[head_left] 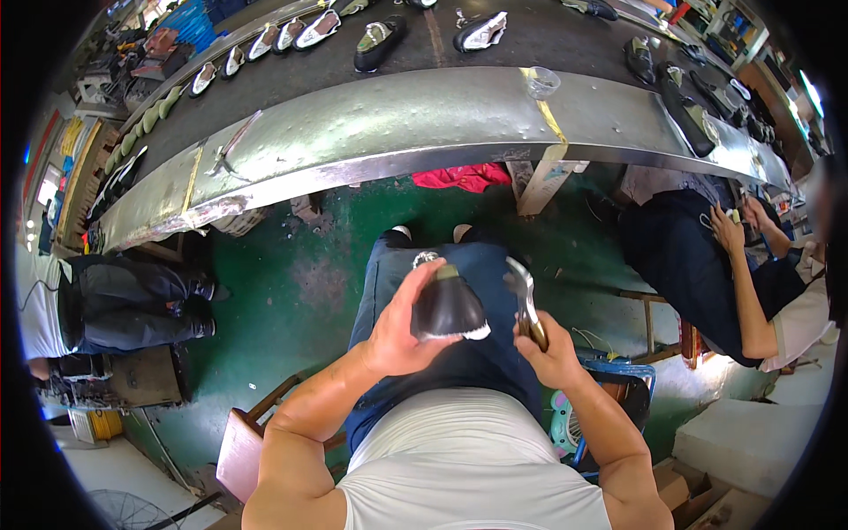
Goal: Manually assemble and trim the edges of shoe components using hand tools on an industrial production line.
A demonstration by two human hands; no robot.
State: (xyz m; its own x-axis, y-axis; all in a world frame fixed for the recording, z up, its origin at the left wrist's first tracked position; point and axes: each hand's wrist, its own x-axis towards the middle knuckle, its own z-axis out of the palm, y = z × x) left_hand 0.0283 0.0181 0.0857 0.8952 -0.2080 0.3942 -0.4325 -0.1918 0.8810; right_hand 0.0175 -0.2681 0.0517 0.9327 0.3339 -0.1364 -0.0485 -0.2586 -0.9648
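My left hand (402, 322) is closed round a dark shoe upper (449, 305) with a white rim along its lower edge and an olive patch at its top. The shoe is held above my lap, and something silvery shows at its far end. To its right, my right hand (549, 353) grips a steel hand tool (526, 300) with a curved, partly blurred head and a brownish handle. Whether it is a hammer or pincers I cannot tell. The head points up and away from me, apart from the shoe.
Ahead runs a metal-edged workbench (371, 110) carrying several shoes (380, 44) and a clear plastic cup (542, 83). Red cloth (461, 177) lies beneath it. Co-workers sit on both sides, the right one (698, 265) handling something small. A wooden stool (247, 450) stands at my left.
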